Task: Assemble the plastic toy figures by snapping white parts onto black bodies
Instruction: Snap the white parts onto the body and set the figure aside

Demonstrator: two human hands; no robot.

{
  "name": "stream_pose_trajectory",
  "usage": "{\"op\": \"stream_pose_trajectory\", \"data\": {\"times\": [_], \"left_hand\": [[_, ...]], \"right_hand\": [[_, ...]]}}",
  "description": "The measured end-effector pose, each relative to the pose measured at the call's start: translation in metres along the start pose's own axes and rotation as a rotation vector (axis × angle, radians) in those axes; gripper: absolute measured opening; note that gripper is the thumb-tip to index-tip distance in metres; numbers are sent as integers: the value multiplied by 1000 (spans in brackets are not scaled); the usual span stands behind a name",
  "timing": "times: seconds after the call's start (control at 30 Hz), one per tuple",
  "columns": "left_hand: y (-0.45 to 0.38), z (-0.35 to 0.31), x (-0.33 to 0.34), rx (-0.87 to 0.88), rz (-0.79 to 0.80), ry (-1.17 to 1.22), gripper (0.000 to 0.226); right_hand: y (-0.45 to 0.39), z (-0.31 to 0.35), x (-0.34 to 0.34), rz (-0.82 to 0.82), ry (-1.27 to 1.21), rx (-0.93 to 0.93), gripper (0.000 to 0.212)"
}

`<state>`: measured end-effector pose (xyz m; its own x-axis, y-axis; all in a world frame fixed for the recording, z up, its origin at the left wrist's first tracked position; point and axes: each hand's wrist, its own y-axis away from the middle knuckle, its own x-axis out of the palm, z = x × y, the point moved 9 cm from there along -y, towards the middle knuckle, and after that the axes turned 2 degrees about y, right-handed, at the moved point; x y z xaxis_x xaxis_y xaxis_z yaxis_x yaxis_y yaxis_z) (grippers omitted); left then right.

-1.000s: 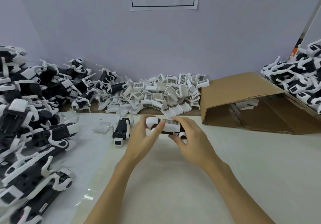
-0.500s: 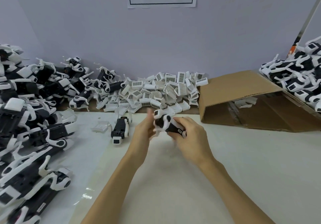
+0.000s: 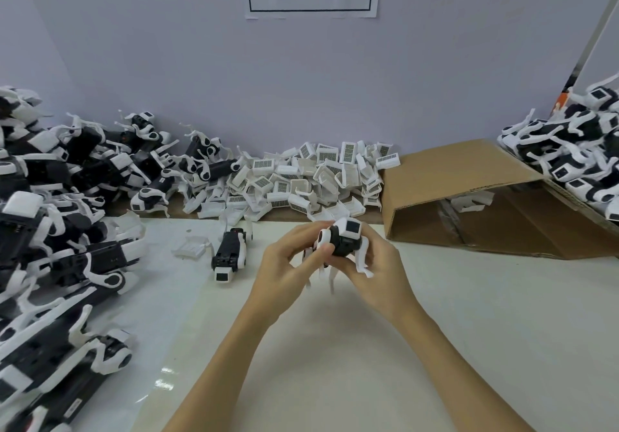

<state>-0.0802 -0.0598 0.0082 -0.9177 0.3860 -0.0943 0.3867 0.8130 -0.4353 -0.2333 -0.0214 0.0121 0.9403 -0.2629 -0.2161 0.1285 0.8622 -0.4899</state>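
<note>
1. The toy figure sat raised above the white table, held between both hands in the middle of the view, its white head block facing up and its thin white legs dangling below.
2. I judged the main risk to be those legs: they looked slender, and a hard squeeze or twist while seating a part could bend or snap one.
3. A second risk was a half-seated clip. My fingers covered much of the black body, so I could not tell whether every white part was fully home; a part pressed in at a slant might pop off later.
4. A slip looked possible too. The figure was clear of the table, so if it dropped it would land there, near the lone figure lying to the left.
5. My left hand came in from the lower left, fingers curled round the figure's near left side, thumb pressing on the white piece at its shoulder.
6. My right hand came in from the lower right, fingers wrapped round the black body from the right and behind, one white leg lying across them.
7. Both forearms angled inward, so the hands met close together.
8. The pile of white parts lay just beyond the hands against the wall, with the cardboard box to its right and heaps of figures at both edges.
</note>
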Motion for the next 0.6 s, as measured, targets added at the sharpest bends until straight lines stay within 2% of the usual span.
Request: {"op": "stream_pose_trajectory", "data": {"times": [0.17, 0.27, 0.33, 0.4, 0.5, 0.6], "left_hand": [[-1, -6, -6, 11, -57, -120, 27], [2, -2, -5, -66, -90, -21, 30], [5, 1, 4, -90, -75, -41, 32], [6, 4, 8, -104, -99, -69, 24], [5, 11, 4, -165, -173, 68, 19], [4, 12, -4, -198, -201, 225, 23]], "right_hand": [[0, 4, -5, -49, 147, -73, 38], [2, 3, -9, -76, 412, -142, 41], [4, 7, -7, -94, 620, -201, 46], [6, 15, -4, -131, 759, -285, 47], [9, 25, 1, -162, 791, -365, 47], [8, 26, 1, -156, 725, -338, 45]]}}
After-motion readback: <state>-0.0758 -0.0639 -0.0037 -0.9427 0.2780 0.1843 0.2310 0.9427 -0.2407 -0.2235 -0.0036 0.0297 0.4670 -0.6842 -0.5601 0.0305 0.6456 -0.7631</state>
